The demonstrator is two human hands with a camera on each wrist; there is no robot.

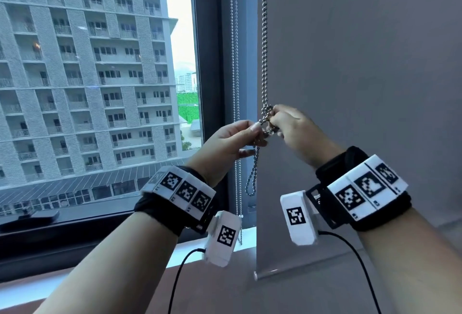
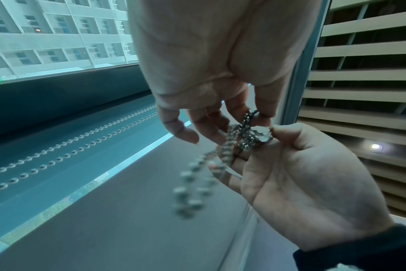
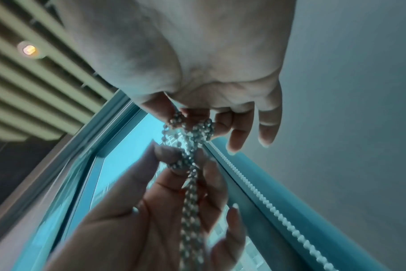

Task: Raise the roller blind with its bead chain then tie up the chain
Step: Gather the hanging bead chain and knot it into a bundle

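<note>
A white window sill [image 1: 246, 235] carries the grey roller blind's bottom bar [image 1: 268, 273] at its inner edge.

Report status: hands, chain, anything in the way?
Left hand and right hand both pinch the bead chain at a half-formed knot. Loop end dangles below. Second chain hangs just left, clear of the knot.

A large window [image 1: 100, 88] with a dark frame [image 1: 210, 63] looked out on a pale grey high-rise [image 1: 75, 63] lined with balconies, under flat daylight. A white sill [image 1: 190, 248] ran below the glass. Overhead, a slatted ceiling [image 2: 359, 73] held a small round recessed light [image 2: 374, 146] that glowed warm.
</note>
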